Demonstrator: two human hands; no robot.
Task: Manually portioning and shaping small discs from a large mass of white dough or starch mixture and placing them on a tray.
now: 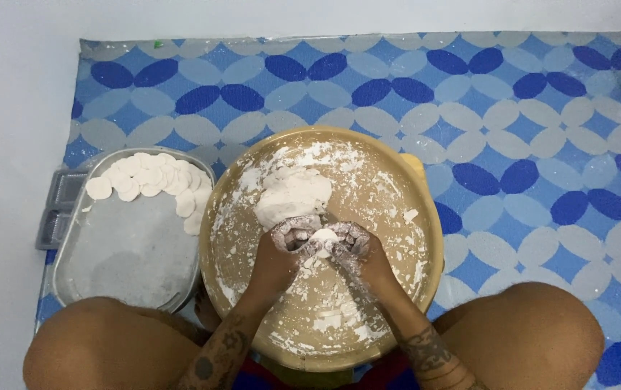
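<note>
hands: left hand [286, 244] and right hand [357, 245] pressed together, fingers pinched round a small dough piece [324, 236]; probably shaping it
basin: floured tan basin [426, 217] under them catches crumbs; big dough lump [292, 195] just beyond
tray: metal tray [79, 249] to the left, flat dough discs [153, 180] piled at its far end
floor: blue patterned mat [527, 144], pale wall behind

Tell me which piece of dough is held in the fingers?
The small round dough piece, pinched between both hands, left hand and right hand; the big lump lies apart.

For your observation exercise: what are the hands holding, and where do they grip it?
A small dough piece, pinched at its sides by left hand and right hand.
</note>
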